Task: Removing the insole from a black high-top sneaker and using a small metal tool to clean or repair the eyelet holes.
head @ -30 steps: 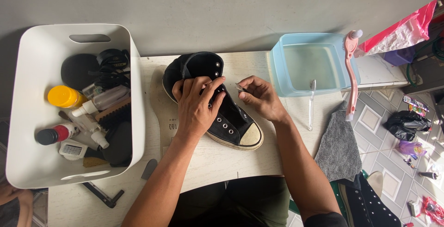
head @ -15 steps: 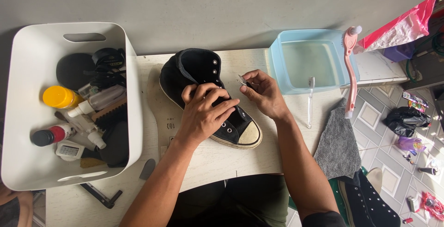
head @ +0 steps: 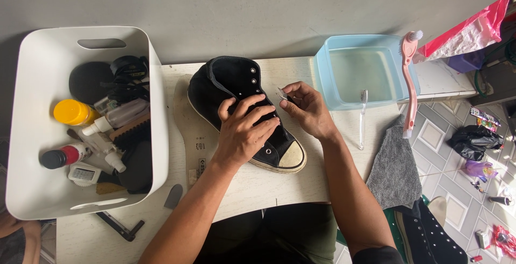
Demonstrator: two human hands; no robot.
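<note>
A black high-top sneaker (head: 236, 86) with a white toe cap lies on its side on the white table (head: 290, 188), toe toward me. My left hand (head: 244, 132) presses flat on the shoe's middle, over the eyelets. My right hand (head: 303, 108) hovers just right of the shoe, its fingertips pinching a black shoelace end (head: 282, 94) with a clear tip close to the eyelet row.
A white bin (head: 32, 135) at left holds bottles, brushes and cloths. A pale blue tub of water (head: 365, 76) stands at right with a pink brush (head: 409, 81) across its rim and a toothbrush (head: 362, 119) beside it. A grey cloth (head: 395, 170) hangs off the table edge.
The view has shifted slightly, so the shoe sits lower and nearer. My left hand has spread flatter on the shoe. My right hand still pinches the lace end, close beside the eyelets.
</note>
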